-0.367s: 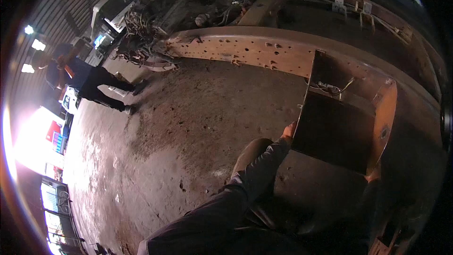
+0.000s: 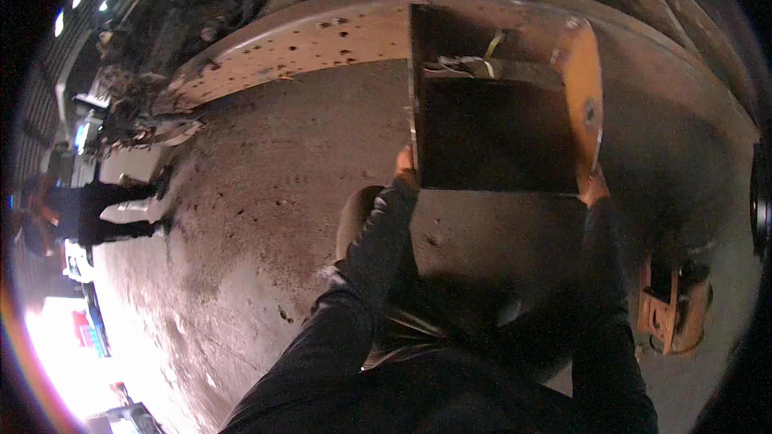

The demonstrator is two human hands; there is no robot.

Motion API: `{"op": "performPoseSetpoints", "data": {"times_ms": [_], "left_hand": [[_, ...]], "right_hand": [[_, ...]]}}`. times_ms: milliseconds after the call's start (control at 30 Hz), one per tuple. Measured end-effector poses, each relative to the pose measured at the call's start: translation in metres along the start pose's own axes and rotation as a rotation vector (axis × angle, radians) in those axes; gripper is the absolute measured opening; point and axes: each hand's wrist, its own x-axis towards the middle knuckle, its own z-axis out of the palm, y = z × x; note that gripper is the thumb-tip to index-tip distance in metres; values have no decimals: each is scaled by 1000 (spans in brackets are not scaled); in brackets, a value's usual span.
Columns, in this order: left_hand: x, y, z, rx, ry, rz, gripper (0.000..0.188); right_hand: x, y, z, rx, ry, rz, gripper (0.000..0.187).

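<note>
Head view: what do we see nearest to us?

Our own dark sleeves (image 2: 322, 317), reaching forward from the lower edge. Off to our right, a rusty metal fitting (image 2: 661, 312) sits on the concrete floor (image 2: 257, 185).

And how do our hands stand?

Our left hand (image 2: 406, 166) is clamped on the left plate of an open metal box (image 2: 498, 137), low on its edge. Our right hand (image 2: 594, 190) is closed around the lower right corner. We cannot make out most of the fingers.

So where is that box?

Straight ahead of us, up against a long brown beam (image 2: 322, 50). We cannot tell whether it is fastened there. Its right plate is orange-brown with a round mark; the broad panel between the plates is dark.

Do we see anything within its outline?

Some pale wires (image 2: 458, 63) and a yellow-green strip (image 2: 493, 44), toward the top.

And farther out?

Holes dot the beam. Beyond its left end we see a tangle of dark parts (image 2: 137, 64), and well apart, at far left, another person (image 2: 100, 205) in dark clothes.
</note>
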Motion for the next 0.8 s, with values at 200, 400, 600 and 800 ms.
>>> {"op": "performPoseSetpoints", "data": {"times_ms": [200, 400, 600, 800], "left_hand": [[-7, 5, 14, 34, -97, 84, 49], [-29, 10, 32, 54, -8, 37, 46], [-21, 6, 22, 99, -15, 95, 45], [2, -2, -3, 171, -189, 216, 46]], "right_hand": [[-16, 12, -5, -279, -6, -382, 89], [-19, 11, 0, -420, 26, -383, 82], [-11, 20, 3, -30, -32, -334, 68], [-7, 33, 11, -88, 132, -431, 50]]}}
